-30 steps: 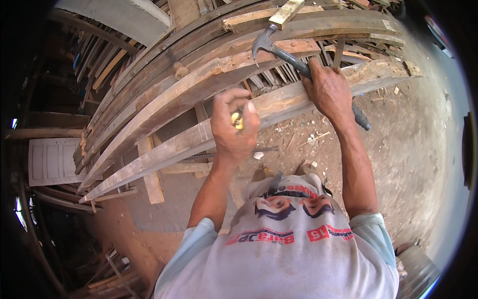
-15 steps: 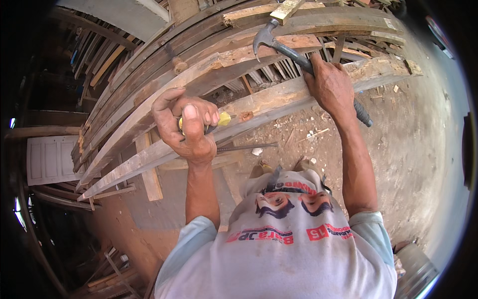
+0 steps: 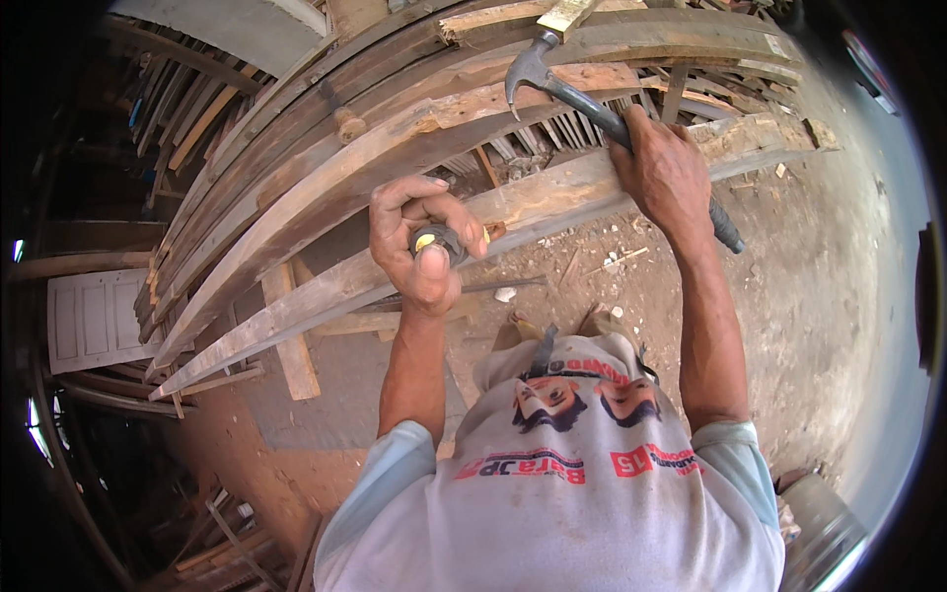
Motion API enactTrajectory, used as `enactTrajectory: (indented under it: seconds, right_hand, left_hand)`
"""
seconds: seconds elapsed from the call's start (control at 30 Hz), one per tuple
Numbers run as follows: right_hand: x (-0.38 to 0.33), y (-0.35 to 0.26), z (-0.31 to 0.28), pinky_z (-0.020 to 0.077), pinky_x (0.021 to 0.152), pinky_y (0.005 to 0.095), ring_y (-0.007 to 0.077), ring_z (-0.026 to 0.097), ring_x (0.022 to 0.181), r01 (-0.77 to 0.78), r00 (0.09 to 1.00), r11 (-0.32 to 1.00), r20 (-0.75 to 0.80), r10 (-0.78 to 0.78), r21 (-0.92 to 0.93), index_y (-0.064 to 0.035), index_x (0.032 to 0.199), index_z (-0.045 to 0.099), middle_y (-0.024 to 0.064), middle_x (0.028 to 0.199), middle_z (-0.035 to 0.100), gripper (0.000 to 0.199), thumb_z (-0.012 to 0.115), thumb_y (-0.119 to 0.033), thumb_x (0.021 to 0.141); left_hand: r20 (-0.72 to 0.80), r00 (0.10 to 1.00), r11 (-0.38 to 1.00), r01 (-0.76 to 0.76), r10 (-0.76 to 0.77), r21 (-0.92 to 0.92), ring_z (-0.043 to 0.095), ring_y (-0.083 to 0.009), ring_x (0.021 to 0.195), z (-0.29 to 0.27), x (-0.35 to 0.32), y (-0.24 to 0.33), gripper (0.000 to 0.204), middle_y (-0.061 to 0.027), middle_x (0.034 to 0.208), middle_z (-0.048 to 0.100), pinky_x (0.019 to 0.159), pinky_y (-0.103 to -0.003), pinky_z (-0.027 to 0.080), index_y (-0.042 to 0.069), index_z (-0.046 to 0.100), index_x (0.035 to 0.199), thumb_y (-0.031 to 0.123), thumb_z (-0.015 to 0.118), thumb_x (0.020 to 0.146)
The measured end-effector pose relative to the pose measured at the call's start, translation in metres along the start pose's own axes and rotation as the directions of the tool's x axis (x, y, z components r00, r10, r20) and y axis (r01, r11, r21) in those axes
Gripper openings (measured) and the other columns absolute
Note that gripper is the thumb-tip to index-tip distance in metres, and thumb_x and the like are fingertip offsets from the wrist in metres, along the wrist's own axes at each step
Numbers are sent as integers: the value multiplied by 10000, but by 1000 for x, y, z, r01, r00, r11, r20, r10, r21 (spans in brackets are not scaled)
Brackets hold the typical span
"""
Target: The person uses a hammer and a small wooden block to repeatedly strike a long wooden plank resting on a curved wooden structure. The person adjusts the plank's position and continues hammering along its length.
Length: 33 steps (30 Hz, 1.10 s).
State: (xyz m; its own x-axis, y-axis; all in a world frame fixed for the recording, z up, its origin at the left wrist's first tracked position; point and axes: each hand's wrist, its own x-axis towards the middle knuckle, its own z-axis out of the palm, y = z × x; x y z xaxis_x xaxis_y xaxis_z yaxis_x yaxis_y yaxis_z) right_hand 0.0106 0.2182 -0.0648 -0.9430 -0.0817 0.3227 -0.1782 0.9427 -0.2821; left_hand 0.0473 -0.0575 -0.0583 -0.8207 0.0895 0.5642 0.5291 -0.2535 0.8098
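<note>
My left hand (image 3: pixel 426 242) is closed round a hand tool with a black-and-yellow handle (image 3: pixel 453 244), just above the nearest long wooden beam (image 3: pixel 552 189). The tool's far end is hidden by my fingers and its kind is unclear. A small reddish-brown cut (image 3: pixel 497 231) shows in the beam beside that hand. My right hand (image 3: pixel 663 173) grips a claw hammer (image 3: pixel 576 97) by its dark shaft. The ribbed grip end sticks out below the hand, and the head points up and left, over the farther beams.
Several long curved beams (image 3: pixel 395 128) run alongside one another, with a wooden-handled tool (image 3: pixel 345 122) lying on them. A short wood block (image 3: pixel 567 16) sits near the hammer head. Wood chips (image 3: pixel 619 259) litter the dirt floor. A white panelled door (image 3: pixel 97 318) stands at far left.
My left hand has moved right along the beam with the tool and turned it, so its dark round end faces up. The right hand and hammer have shifted only slightly.
</note>
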Motion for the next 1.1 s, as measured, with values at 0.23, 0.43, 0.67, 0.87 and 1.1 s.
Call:
enactTrajectory:
  seconds: [0.23,0.43,0.67,0.87,1.1]
  right_hand:
    - [1,6,2,496,887,486,392,674,871,30,999,999,13,-31,20,-69,1020,513,190,808,670,230,654,-241,963]
    - [-4,9,2,491,845,501,388,669,827,71,996,993,-52,-66,97,-66,1011,534,177,782,654,243,683,-251,960]
    - [-56,-21,-38,470,566,443,360,628,611,-99,994,873,83,67,477,-38,1032,541,174,690,619,286,717,-260,995]
    - [-113,-47,-74,445,553,378,185,504,587,-152,968,823,249,13,548,-26,1127,553,90,670,542,344,703,-314,1011]
    - [-134,-98,-104,353,467,218,73,438,534,395,884,464,-466,43,793,-11,1154,509,50,734,521,447,553,-448,1075]
  left_hand:
    - [60,993,995,104,-104,0,612,-134,618,8,-16,-8,619,-45,710,611,573,-285,533,-5,610,1033,482,896,778]
    - [53,989,989,133,-136,68,605,-92,673,10,-14,-11,440,-26,798,632,598,-244,482,16,651,991,267,911,741]
    - [213,976,938,-37,-40,345,601,-116,675,17,-12,-7,394,-28,774,648,620,-287,483,66,649,926,202,944,703]
    - [204,978,926,-48,-32,374,659,-152,712,17,-21,-2,326,-51,819,684,642,-309,526,72,658,919,181,922,762]
    - [186,972,934,75,-147,348,662,-121,728,15,-15,-16,281,-39,820,692,657,-322,531,96,619,888,145,880,794]
